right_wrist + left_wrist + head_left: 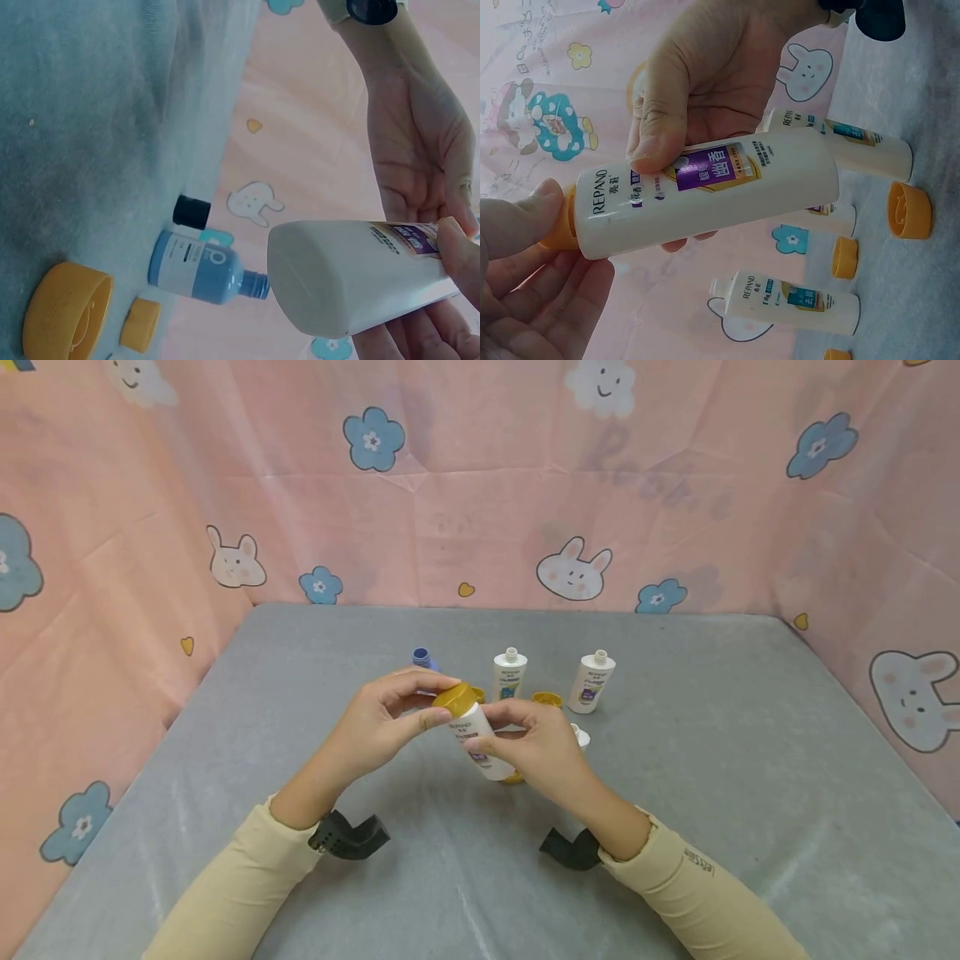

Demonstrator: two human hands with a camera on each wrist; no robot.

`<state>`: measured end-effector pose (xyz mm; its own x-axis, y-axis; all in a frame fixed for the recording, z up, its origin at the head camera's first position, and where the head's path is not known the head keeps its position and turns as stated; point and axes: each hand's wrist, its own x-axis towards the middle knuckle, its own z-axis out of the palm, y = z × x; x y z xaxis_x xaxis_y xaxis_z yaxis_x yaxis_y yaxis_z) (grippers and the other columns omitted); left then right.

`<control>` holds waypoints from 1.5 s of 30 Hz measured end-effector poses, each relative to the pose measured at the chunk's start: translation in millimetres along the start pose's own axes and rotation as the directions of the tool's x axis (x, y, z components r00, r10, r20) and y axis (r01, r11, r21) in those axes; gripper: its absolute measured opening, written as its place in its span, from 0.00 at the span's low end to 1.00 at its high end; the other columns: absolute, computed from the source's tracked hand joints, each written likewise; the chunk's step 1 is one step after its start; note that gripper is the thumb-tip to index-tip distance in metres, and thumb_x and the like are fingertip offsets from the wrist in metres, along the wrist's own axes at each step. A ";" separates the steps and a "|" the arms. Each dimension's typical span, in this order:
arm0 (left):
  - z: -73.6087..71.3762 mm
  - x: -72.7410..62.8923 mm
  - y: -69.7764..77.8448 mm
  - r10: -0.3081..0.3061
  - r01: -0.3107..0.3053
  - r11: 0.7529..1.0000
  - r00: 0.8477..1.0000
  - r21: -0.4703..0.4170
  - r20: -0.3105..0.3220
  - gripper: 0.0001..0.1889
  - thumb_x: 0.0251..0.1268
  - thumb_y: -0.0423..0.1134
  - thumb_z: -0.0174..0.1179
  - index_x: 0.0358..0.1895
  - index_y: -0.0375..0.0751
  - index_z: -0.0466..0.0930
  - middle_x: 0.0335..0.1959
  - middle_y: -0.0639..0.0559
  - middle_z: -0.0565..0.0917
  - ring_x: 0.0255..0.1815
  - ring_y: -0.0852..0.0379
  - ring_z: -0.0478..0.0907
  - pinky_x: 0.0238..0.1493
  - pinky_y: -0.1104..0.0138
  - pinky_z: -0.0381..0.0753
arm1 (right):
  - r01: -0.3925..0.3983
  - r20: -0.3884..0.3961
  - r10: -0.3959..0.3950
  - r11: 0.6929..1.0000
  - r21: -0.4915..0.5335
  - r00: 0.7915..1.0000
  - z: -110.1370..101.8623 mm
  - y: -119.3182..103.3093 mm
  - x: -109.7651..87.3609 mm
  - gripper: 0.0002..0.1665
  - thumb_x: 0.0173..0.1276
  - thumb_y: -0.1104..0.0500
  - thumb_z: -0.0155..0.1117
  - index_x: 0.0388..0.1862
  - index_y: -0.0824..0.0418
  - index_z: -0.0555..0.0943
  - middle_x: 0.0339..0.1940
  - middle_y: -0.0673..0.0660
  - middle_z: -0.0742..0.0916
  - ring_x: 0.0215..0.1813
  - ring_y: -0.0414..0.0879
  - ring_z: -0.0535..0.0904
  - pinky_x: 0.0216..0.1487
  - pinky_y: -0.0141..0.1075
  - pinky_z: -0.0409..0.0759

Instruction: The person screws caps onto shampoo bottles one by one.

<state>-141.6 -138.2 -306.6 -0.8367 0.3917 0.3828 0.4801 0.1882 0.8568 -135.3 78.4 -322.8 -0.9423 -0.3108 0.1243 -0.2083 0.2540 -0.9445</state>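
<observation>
A white shampoo bottle (467, 727) with a purple label is held tilted above the table, its yellow cap (454, 698) at the top end. My left hand (382, 718) pinches that cap between thumb and fingers. Around the bottle's body, my right hand (543, 752) grips with the thumb across the label side. In the left wrist view the cap (564, 225) sits against the bottle's shoulder, partly hidden by the left thumb. The right wrist view shows the bottle's base (304, 277) off the cloth.
Uncapped white bottles (510, 675) (592, 681) stand behind the hands. A blue bottle (199, 266) stands uncapped beside a black cap (192, 212). Loose yellow caps (910, 211) lie on the grey cloth (712, 735). Another white bottle (582, 737) is mostly hidden behind the right hand.
</observation>
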 end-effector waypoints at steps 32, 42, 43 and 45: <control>0.8 -0.1 3.5 0.053 -0.052 0.996 0.999 0.068 -0.014 0.16 0.64 0.24 0.62 0.54 0.30 0.82 0.52 0.40 0.84 0.53 0.53 0.82 0.56 0.70 0.83 | 0.045 0.020 -0.045 0.999 -0.028 0.999 -1.8 0.3 1.9 0.18 0.59 0.63 0.75 0.48 0.66 0.86 0.47 0.63 0.89 0.44 0.53 0.90 0.43 0.41 0.89; -4.2 -1.1 3.5 0.036 -0.036 0.999 0.999 0.005 0.040 0.16 0.65 0.26 0.61 0.56 0.28 0.81 0.55 0.37 0.83 0.53 0.60 0.81 0.54 0.71 0.84 | 0.022 0.078 -0.019 0.999 -0.034 0.997 -4.7 -2.6 1.4 0.17 0.61 0.63 0.74 0.49 0.65 0.86 0.49 0.62 0.89 0.48 0.53 0.89 0.47 0.41 0.89; -4.6 -1.3 3.9 0.021 -0.020 1.000 0.999 -0.007 0.037 0.17 0.65 0.26 0.62 0.56 0.28 0.81 0.55 0.37 0.83 0.52 0.61 0.82 0.54 0.71 0.84 | 0.019 0.081 -0.016 0.999 -0.032 0.997 -4.8 -3.0 1.3 0.17 0.61 0.63 0.74 0.49 0.65 0.86 0.49 0.62 0.89 0.48 0.53 0.88 0.46 0.41 0.89; -5.3 -1.6 6.0 -0.025 0.025 0.999 0.999 -0.034 0.023 0.17 0.65 0.27 0.63 0.57 0.29 0.81 0.56 0.37 0.83 0.50 0.62 0.82 0.52 0.70 0.85 | 0.017 0.078 -0.015 0.999 -0.027 0.997 -5.1 -3.8 1.0 0.17 0.62 0.62 0.73 0.50 0.65 0.86 0.50 0.62 0.89 0.48 0.53 0.89 0.46 0.42 0.89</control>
<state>-138.8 -142.4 -300.2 -0.8419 0.4079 0.3533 0.4493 0.1671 0.8776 -136.7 81.7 -317.6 -0.9158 -0.3848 0.1148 -0.2317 0.2729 -0.9337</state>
